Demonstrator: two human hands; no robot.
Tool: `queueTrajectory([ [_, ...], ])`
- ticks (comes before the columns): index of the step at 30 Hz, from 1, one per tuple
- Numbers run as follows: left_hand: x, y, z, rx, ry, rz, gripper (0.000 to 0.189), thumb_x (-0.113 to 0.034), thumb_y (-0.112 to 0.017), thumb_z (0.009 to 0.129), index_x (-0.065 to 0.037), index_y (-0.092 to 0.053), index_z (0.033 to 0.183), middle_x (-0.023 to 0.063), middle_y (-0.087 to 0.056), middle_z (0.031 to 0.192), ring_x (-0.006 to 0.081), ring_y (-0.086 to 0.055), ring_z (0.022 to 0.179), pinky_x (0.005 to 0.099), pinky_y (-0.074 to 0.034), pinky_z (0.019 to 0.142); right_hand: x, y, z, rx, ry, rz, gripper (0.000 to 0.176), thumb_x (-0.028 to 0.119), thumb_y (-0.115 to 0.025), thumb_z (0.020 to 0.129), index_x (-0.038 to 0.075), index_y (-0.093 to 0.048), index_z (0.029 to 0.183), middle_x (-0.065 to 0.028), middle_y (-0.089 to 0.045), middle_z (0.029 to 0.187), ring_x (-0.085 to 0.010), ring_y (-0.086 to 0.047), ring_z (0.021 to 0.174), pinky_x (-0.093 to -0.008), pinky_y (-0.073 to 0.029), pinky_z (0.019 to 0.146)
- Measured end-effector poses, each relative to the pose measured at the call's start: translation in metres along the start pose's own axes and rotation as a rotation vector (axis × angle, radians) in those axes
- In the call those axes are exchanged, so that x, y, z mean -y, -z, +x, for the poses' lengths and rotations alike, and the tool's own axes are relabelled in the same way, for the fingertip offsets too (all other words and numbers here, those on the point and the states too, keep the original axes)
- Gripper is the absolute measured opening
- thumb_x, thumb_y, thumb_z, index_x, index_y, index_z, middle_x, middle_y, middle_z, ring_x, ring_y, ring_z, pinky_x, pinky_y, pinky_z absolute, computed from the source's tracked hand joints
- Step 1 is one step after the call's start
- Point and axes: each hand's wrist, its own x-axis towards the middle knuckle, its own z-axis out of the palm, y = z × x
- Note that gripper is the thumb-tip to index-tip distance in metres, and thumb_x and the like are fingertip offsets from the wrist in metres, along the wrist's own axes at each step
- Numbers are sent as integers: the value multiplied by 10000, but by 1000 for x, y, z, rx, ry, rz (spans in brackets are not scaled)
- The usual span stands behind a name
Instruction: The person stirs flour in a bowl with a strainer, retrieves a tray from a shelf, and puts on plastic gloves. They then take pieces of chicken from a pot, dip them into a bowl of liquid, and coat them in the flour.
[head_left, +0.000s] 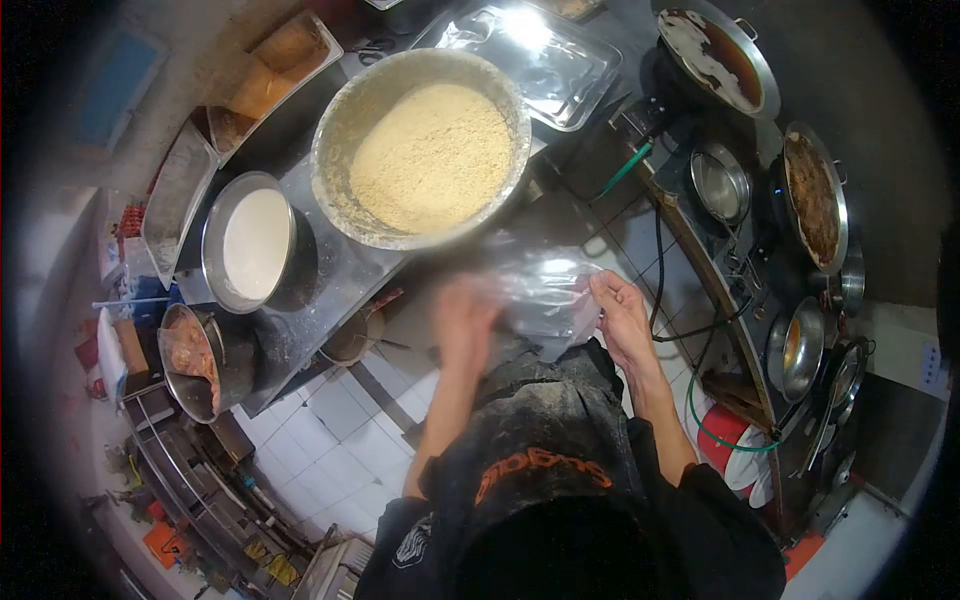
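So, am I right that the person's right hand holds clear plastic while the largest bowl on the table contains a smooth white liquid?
Not quite: the head view shows pale yellow, crumbly powder in the largest bowl on the table; the right hand does hold clear plastic.

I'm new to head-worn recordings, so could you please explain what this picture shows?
There is no machine: a person works with two bare hands, and the single picture comes from a camera worn on their head, looking forward and down. The right hand pinches what looks like a clear plastic bag. The left hand is at the bag's other side, too blurred to tell whether it holds on. On the metal table are a large basin of pale yellow, floury crumbs, a smaller metal bowl of something white, and a metal pot with what looks like raw meat.
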Motion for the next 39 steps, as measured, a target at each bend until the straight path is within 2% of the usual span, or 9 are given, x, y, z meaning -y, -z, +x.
queueTrajectory([
  [3,0,-9,-12,-214,-46,339,191,-227,-677,957,-75,-565,927,83,-606,1141,199,-622,1048,349,-509,880,4,-12,-2,-84,42,72,239,246,-590,1007,32,-613,1111,-50,-718,948,-88,-667,802,-221,-533,650],
  [5,5,-15,-23,-19,-597,876,246,-154,-762,870,-54,-568,982,60,-558,1169,173,-572,1040,327,-464,884,4,-13,0,-155,61,62,245,235,-591,1006,23,-597,1128,-61,-718,967,-95,-673,805,-222,-546,660],
  [9,-7,-53,-44,373,-304,1131,352,-127,-795,810,-31,-653,1117,62,-657,1040,152,-597,916,293,-475,828,-7,-9,9,-104,75,51,257,215,-593,1005,21,-555,1170,-108,-709,1032,-119,-683,821,-226,-551,692],
  [17,9,-31,-20,270,1,687,235,-188,-679,952,22,-704,1055,39,-707,984,88,-625,821,245,-499,736,5,-28,-4,-144,142,252,433,184,-646,972,8,-462,1323,-182,-661,1156,-185,-650,1029,-311,-528,834],
  [19,5,-30,-17,251,140,461,247,-197,-657,969,20,-701,1079,34,-708,972,83,-627,834,233,-509,705,-5,-22,-9,9,283,-391,498,189,-687,937,6,-473,1348,-179,-637,1203,-199,-613,1096,-342,-499,893],
  [21,8,-21,-13,237,174,417,256,-211,-649,976,13,-694,1092,31,-706,956,88,-636,835,237,-524,708,-2,-26,-12,12,322,-531,391,187,-717,905,-12,-600,1220,-122,-678,1112,-173,-630,1002,-308,-492,874],
  [24,8,-15,-9,173,105,680,264,-216,-668,963,8,-686,1101,46,-707,961,96,-636,819,238,-514,709,2,-23,-10,-37,106,-476,207,176,-717,902,-17,-720,978,-55,-713,917,-126,-625,857,-269,-481,808],
  [36,12,-9,-7,35,-48,991,223,-227,-734,910,-24,-695,995,-6,-651,855,70,-576,775,235,-433,653,-6,-24,0,60,181,-541,213,198,-685,924,21,-685,1043,-53,-683,917,-119,-606,850,-269,-476,733],
  [39,2,6,0,-204,-474,802,180,-186,-732,900,-35,-695,991,3,-645,920,80,-586,829,237,-455,752,-10,6,13,-79,204,-346,221,196,-635,966,-5,-687,1042,-2,-680,898,-92,-596,840,-242,-472,752],
])
